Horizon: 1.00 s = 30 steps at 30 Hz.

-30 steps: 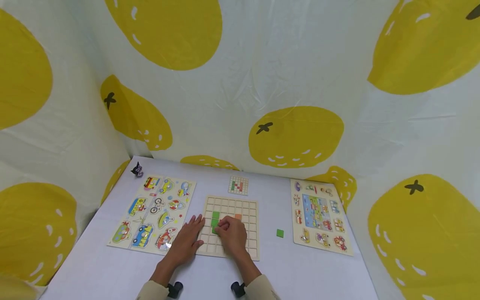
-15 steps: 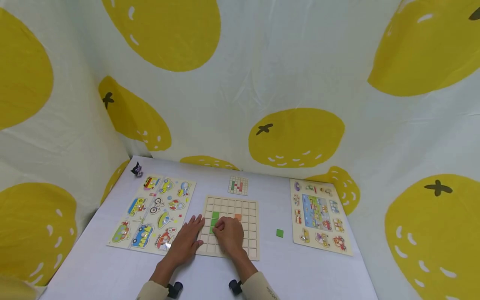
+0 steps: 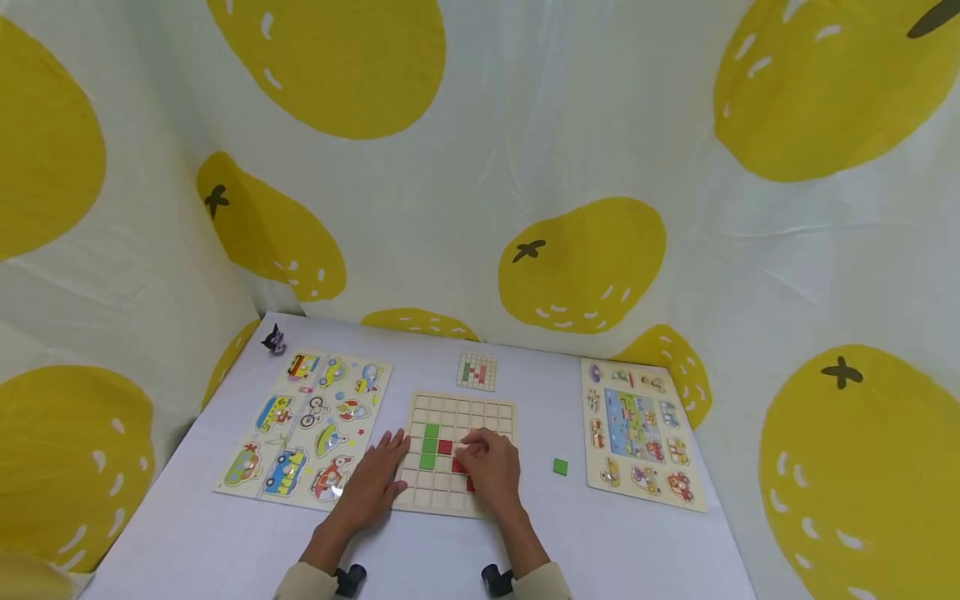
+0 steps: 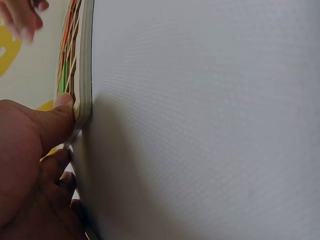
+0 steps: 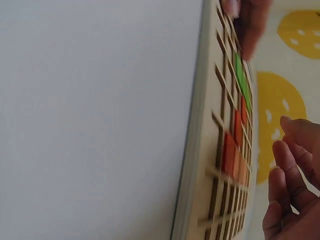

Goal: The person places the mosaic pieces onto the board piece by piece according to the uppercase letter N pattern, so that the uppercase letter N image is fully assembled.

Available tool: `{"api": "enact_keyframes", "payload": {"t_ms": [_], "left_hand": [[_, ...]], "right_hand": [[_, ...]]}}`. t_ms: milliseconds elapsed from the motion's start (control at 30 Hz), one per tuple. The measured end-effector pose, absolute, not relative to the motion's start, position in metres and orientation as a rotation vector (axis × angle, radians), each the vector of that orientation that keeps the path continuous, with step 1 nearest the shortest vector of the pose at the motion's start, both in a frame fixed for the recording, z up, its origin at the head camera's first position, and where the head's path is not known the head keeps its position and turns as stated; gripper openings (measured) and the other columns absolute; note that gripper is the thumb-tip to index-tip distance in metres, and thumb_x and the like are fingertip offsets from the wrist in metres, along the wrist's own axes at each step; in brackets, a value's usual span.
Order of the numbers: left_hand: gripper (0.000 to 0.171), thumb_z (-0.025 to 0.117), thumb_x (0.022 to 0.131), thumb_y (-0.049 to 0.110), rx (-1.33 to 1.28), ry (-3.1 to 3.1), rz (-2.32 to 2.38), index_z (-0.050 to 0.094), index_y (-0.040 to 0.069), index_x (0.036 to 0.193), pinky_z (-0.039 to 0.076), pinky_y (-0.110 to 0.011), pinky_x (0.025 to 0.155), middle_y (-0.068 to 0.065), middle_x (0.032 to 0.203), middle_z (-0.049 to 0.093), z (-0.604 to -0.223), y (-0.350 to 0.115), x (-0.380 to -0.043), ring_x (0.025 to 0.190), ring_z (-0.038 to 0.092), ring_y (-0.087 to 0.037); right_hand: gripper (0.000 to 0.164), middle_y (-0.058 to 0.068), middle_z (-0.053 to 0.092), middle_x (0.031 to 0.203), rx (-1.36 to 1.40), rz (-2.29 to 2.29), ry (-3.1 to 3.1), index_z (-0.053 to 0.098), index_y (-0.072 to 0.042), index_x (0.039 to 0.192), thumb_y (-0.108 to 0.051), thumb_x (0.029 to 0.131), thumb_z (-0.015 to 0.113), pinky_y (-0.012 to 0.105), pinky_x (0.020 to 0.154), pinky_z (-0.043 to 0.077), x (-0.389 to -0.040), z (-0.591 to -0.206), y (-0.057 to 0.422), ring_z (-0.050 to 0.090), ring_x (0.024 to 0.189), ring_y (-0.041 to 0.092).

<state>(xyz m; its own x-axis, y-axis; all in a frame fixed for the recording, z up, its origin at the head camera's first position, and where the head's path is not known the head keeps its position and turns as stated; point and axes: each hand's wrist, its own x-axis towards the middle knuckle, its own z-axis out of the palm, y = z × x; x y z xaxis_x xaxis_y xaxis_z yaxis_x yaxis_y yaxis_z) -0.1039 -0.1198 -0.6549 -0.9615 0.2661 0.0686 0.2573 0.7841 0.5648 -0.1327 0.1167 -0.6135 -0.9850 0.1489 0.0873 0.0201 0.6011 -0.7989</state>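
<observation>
A wooden grid board lies in the middle of the table. Green square tiles fill a short column on it, and red tiles step down diagonally to their right. My left hand rests along the board's left edge, fingers straight; in the left wrist view its thumb touches the near corner. Over the board's right part hovers my right hand, partly covering the red tiles. In the right wrist view its loosely bent fingers hold nothing, and orange tiles show beside a red one.
A small pattern card lies behind the board. One loose green tile sits to its right. A vehicle puzzle is at left, another picture puzzle at right, and a small dark figurine at back left.
My right hand has left the green column and moved right above the board, uncovering the green tiles and some red ones. The left hand has stayed in place.
</observation>
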Motion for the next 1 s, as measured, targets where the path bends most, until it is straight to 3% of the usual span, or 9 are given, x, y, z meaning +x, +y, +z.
{"api": "enact_keyframes", "payload": {"t_ms": [333,700,1000], "left_hand": [[0.078,0.074,0.099,0.019,0.423,2.942,0.938,0.036,0.012,0.167,0.022,-0.059,0.134,-0.008,0.176,0.031,-0.653,-0.120,-0.104,0.165,0.023,-0.034],[0.078,0.073,0.100,0.022,0.416,2.935,0.950,0.034,0.013,0.167,0.020,-0.057,0.135,-0.006,0.176,0.030,-0.654,-0.122,-0.104,0.166,0.021,-0.032],[0.078,0.072,0.101,0.022,0.403,2.922,0.944,0.034,0.014,0.168,0.019,-0.057,0.135,-0.005,0.177,0.029,-0.657,-0.120,-0.104,0.167,0.020,-0.032]], "right_hand": [[0.018,-0.002,0.075,0.086,-0.375,1.300,-2.623,0.080,-0.019,0.101,-0.017,0.085,0.089,0.027,0.074,0.046,-0.126,-0.613,0.195,0.059,0.084,0.017],[0.041,0.009,0.074,0.119,-0.460,1.178,-2.754,0.077,-0.016,0.124,-0.011,0.084,0.087,0.034,0.082,0.045,-0.117,-0.622,0.265,0.060,0.104,0.027],[0.035,0.007,0.079,0.115,-0.495,1.168,-2.796,0.078,-0.014,0.120,-0.006,0.086,0.083,0.032,0.079,0.045,-0.117,-0.631,0.273,0.061,0.097,0.024]]}}
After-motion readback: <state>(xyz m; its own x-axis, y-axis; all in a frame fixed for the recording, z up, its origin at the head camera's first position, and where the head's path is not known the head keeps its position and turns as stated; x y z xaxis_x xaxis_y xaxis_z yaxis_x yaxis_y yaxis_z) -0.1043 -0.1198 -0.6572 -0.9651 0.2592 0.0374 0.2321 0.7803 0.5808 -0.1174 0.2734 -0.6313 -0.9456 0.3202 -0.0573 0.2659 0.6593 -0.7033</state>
